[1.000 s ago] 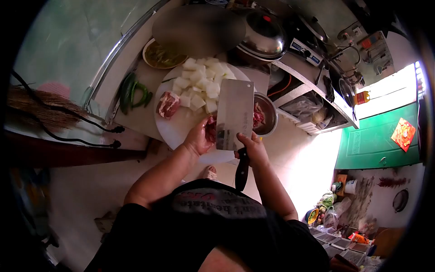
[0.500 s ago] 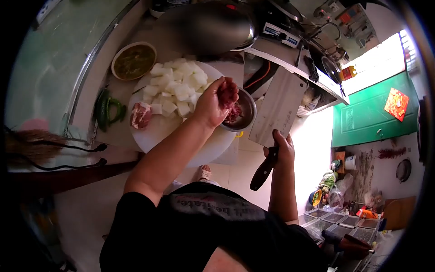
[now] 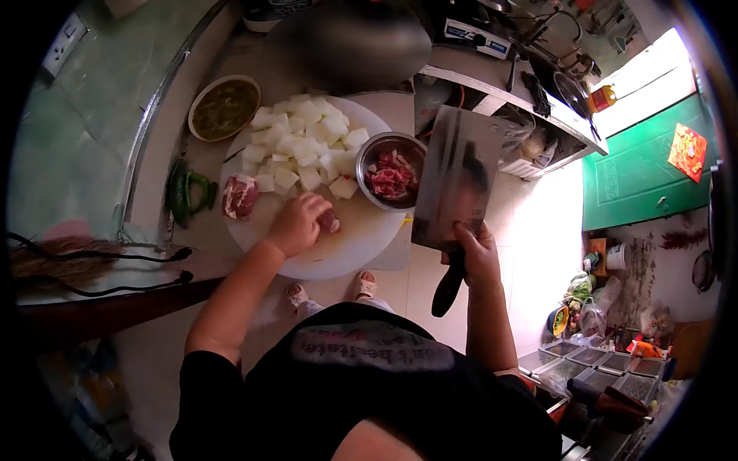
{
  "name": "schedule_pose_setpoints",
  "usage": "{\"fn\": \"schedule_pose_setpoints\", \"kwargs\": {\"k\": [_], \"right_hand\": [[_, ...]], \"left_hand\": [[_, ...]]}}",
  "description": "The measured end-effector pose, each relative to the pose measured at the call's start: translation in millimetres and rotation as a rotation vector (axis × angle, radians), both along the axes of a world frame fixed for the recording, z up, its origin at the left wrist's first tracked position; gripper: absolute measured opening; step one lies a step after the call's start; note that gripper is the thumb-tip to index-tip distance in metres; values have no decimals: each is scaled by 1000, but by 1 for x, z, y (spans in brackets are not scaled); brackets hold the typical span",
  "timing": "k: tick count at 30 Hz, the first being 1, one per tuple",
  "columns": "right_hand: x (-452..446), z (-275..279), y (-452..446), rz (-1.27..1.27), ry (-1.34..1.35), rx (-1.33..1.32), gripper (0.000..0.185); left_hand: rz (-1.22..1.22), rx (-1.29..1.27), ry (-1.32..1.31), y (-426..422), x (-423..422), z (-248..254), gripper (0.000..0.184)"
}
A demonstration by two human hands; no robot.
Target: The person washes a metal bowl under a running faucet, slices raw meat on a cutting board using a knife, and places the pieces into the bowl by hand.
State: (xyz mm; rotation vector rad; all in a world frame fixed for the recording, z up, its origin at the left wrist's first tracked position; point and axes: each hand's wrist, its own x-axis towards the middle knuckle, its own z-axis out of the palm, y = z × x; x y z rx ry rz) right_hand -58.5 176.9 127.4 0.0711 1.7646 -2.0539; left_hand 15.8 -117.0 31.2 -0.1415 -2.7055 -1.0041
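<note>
My left hand (image 3: 297, 226) is on the round white cutting board (image 3: 350, 257), its fingers curled round a small piece of red meat (image 3: 330, 221). My right hand (image 3: 480, 255) grips the dark handle of a cleaver (image 3: 460, 180), its broad blade raised to the right of the board. Cut chunks of pale white vegetable (image 3: 296, 142) are heaped on the board's far side. Another lump of meat (image 3: 241, 196) lies at the board's left edge. Cut red meat (image 3: 392, 175) sits in a metal bowl (image 3: 370, 146) at the board's right, close to the blade.
Left of the board lie green chili peppers (image 3: 184, 192). A bowl of greenish liquid (image 3: 225, 107) stands at the far left. A large pot or lid, blurred (image 3: 346, 46), is behind the board. A stove-like appliance (image 3: 477, 38) and a shelf (image 3: 530, 115) stand at the right.
My left hand has moved from the metal bowl down-left onto the board. The handful of meat it held now lies in the bowl. The cleaver has turned slightly and shifted left.
</note>
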Motion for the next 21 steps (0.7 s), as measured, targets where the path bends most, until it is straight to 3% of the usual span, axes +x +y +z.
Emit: {"fn": "schedule_pose_setpoints", "kwargs": {"k": [2,5,9,11,15,17,18,21], "right_hand": [[1,-1,-7,40,1,-4,14],[3,0,-16,94,-2,0,11],[6,10,-32,107,37,51,12],[9,11,-33,128,51,53,13],[15,13,-32,136,58,69,18],[16,12,-28,142,62,72,18],[16,11,-25,129,61,81,17],[17,11,-13,100,54,77,16]], "left_hand": [[-56,-410,161,4,10,-5,20],[-69,-389,50,8,10,-2,19],[-28,-392,131,7,20,-10,18],[-9,-322,-183,8,30,0,15],[54,-80,-228,8,1,19,19],[384,78,-3,20,-44,3,24],[381,81,-1,24,-58,1,24],[526,-16,-225,35,-84,-10,23]]}}
